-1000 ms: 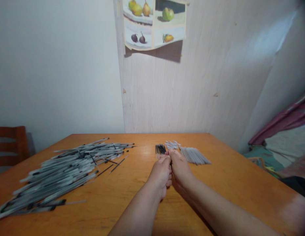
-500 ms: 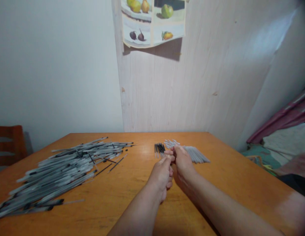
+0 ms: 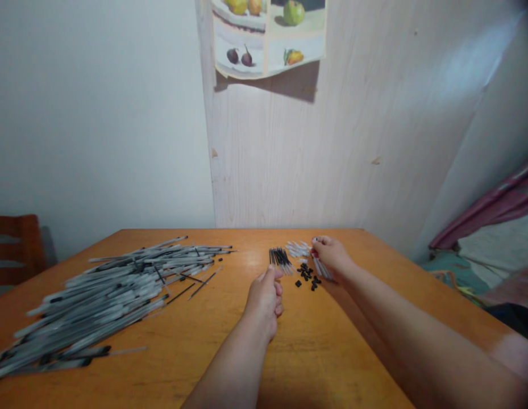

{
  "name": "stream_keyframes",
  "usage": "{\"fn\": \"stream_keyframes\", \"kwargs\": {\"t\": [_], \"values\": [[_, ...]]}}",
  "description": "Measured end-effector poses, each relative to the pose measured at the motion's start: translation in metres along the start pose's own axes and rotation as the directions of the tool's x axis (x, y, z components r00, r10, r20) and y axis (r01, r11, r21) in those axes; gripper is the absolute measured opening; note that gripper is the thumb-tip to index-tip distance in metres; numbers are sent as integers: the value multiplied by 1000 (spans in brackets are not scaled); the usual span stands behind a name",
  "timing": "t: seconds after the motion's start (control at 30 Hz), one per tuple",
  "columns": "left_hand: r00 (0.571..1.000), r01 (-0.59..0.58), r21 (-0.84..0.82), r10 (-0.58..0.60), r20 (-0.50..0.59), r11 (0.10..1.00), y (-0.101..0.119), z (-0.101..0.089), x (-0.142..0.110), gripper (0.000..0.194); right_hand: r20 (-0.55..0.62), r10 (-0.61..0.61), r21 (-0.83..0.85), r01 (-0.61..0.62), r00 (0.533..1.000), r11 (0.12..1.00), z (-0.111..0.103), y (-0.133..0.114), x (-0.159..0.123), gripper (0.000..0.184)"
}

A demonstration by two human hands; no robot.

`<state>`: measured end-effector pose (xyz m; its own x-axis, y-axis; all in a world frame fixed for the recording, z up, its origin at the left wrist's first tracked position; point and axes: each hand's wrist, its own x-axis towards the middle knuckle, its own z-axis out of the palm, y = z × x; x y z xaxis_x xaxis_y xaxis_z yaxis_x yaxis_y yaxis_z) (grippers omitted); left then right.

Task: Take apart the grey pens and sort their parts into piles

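My left hand (image 3: 264, 295) rests on the orange table (image 3: 204, 341) with its fingers curled and the thumb pressed to them. Its thumb tip sits just short of a small bundle of black refills (image 3: 279, 257); what it pinches is hidden. My right hand (image 3: 332, 255) lies further back and to the right, its fingers closed over clear pen barrels (image 3: 322, 268) that stick out beneath it. Between the hands lie several small black caps (image 3: 306, 275). A cluster of clear plastic tips (image 3: 298, 248) sits behind them.
A big loose heap of grey and black pens (image 3: 105, 295) covers the left side of the table. A wooden chair (image 3: 14, 247) stands at the far left. A fruit poster (image 3: 267, 34) hangs on the wall panel. Bedding (image 3: 494, 238) lies to the right.
My hands were pressed together at the table's middle; now they have parted. The left has drawn back toward the refills, the right has gone out to the barrels. The black caps have come into view.
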<state>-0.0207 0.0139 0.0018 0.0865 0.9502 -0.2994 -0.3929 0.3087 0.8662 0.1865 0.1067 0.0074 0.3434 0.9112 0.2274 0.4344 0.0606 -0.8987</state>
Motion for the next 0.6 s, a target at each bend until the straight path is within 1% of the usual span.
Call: {"fn": "stream_keyframes", "kwargs": {"t": [0.17,0.33,0.47,0.6], "values": [[1000,8,1,-8,0,1000,0,0,-1,46,8,-17,-249,18,1000,968,-4,6,30,23],[1000,15,18,-15,-13,1000,0,1,-1,48,51,-30,-451,50,998,891,-4,10,52,18],[1000,7,18,-6,-9,1000,-1,1,0,54,97,-20,-557,71,995,827,1,12,65,18],[1000,-2,22,2,-4,1000,-2,0,1,56,164,-4,-616,105,987,781,10,10,75,16]]}}
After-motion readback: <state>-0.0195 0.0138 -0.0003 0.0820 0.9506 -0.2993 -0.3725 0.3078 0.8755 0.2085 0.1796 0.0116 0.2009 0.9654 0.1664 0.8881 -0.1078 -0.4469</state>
